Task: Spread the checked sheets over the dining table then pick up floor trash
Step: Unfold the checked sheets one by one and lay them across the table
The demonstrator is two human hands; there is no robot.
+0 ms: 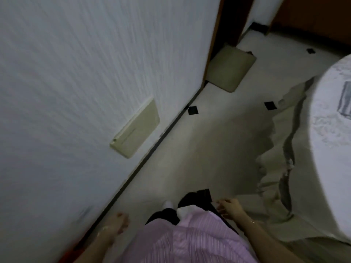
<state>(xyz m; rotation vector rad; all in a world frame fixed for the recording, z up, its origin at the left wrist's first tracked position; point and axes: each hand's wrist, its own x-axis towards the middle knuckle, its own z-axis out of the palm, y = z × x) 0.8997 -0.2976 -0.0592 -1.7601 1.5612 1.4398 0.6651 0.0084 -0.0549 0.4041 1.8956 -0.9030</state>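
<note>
Person in pink striped shirt [190, 240] stands btwn white wall [76, 73] and round dining table [326, 168], seen from above. Left hand [117, 223], at 7 o'clock, hangs by the wall w/ fingers loosely bent, holding nothing; blurred. Right hand [229, 207], at 5 o'clock, hangs w/ fingers loosely curled, also holding nothing. Checked sheet [344, 99] lies on the white-covered tabletop at 3 o'clock, cut off by frame edge. Beige drape [275, 186] falls from table to pale floor [209, 149]. Beige cushion [230, 69] sits at 1 o'clock. Pale object [283, 102] near drape, approx 2 o'clock, too blurred to ID.
</note>
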